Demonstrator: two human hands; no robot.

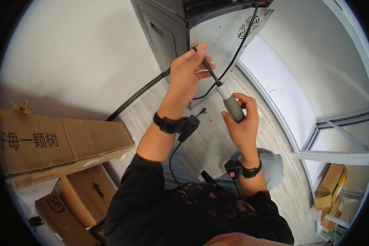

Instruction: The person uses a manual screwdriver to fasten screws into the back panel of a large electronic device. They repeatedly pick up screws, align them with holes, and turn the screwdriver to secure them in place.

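Note:
A screwdriver (233, 107) with a grey handle and a long black shaft slants up toward a pale metal panel (229, 35) on a dark appliance. The fingers of my right hand (247, 127) wrap the handle's lower end. Near the tip, the thumb and fingers of my left hand (186, 69) hold the shaft close to the panel's left edge. The tip lies by that edge; whether it sits in a screw is too small to tell. A black cable (244, 39) runs down the panel, passing behind the shaft.
Large cardboard boxes (98, 139) stand at the left by a pale wall. On the right are white metal shelves (340, 158) with smaller cartons (330, 184). A loose cable plug (201, 111) lies on the wood-look floor (270, 135). Both wrists wear black straps with devices.

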